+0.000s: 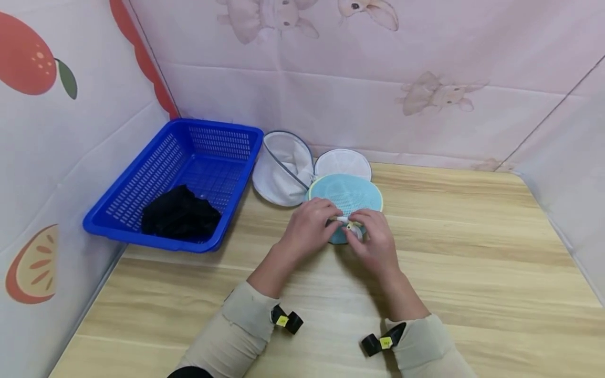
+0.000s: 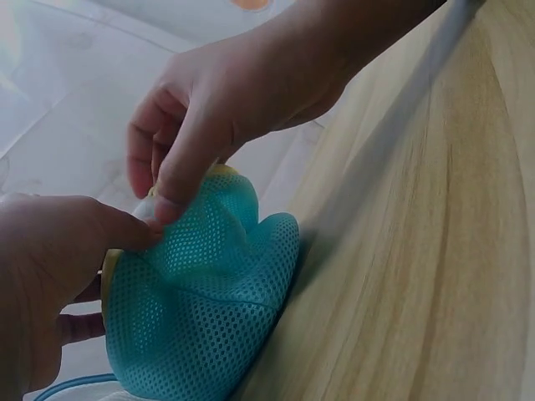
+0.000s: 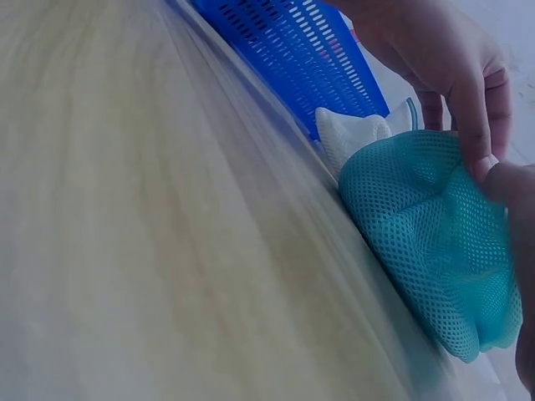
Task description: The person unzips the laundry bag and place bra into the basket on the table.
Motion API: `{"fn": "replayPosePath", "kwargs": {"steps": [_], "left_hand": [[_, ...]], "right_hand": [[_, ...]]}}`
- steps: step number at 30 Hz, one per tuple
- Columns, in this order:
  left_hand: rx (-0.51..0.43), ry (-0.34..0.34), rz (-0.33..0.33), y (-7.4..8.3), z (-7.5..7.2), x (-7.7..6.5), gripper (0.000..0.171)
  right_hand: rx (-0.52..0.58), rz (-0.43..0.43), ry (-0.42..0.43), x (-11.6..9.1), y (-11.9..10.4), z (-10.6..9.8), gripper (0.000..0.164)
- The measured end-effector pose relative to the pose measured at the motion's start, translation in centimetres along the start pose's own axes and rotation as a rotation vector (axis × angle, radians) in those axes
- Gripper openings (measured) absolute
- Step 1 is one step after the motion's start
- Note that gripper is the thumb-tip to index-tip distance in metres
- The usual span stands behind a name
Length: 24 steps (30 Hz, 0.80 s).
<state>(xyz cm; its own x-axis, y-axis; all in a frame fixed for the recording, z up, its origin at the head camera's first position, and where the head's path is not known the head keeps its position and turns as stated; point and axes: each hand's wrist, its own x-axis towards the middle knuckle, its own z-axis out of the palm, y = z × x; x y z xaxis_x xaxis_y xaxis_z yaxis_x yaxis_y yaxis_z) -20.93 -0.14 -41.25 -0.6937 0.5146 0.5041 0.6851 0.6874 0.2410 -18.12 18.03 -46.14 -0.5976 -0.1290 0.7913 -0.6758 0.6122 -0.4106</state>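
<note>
A teal mesh laundry bag (image 1: 347, 191) with yellow trim stands on the wooden table, its sides bulging and creased in the left wrist view. My left hand (image 1: 309, 226) pinches its near upper edge between thumb and fingers. Close beside it, my right hand (image 1: 378, 241) pinches the same edge, by a small white piece (image 1: 342, 219) that looks like part of the closure. From the right wrist, the teal mesh (image 3: 418, 225) hangs below both thumbs. The fingers partly hide the edge, so the closure's state is unclear.
Behind the teal bag lie a white mesh bag (image 1: 283, 181) with dark trim and a round white mesh piece (image 1: 343, 163). At left stands a blue plastic basket (image 1: 241, 197) holding black cloth (image 1: 179, 212). Printed sheets (image 1: 331, 100) bound the wooden table (image 1: 472, 273).
</note>
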Motion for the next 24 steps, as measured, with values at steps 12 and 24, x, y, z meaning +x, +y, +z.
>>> {"fn": "replayPosePath", "kwargs": {"steps": [12, 24], "left_hand": [[-0.002, -0.015, -0.038, 0.1, 0.0, -0.2, 0.016], [0.014, 0.021, 0.066, 1.0, 0.8, -0.2, 0.018]], "right_hand": [[0.012, -0.016, 0.130, -0.4, -0.2, 0.0, 0.020], [0.029, 0.013, 0.156, -0.6, -1.0, 0.2, 0.018]]}}
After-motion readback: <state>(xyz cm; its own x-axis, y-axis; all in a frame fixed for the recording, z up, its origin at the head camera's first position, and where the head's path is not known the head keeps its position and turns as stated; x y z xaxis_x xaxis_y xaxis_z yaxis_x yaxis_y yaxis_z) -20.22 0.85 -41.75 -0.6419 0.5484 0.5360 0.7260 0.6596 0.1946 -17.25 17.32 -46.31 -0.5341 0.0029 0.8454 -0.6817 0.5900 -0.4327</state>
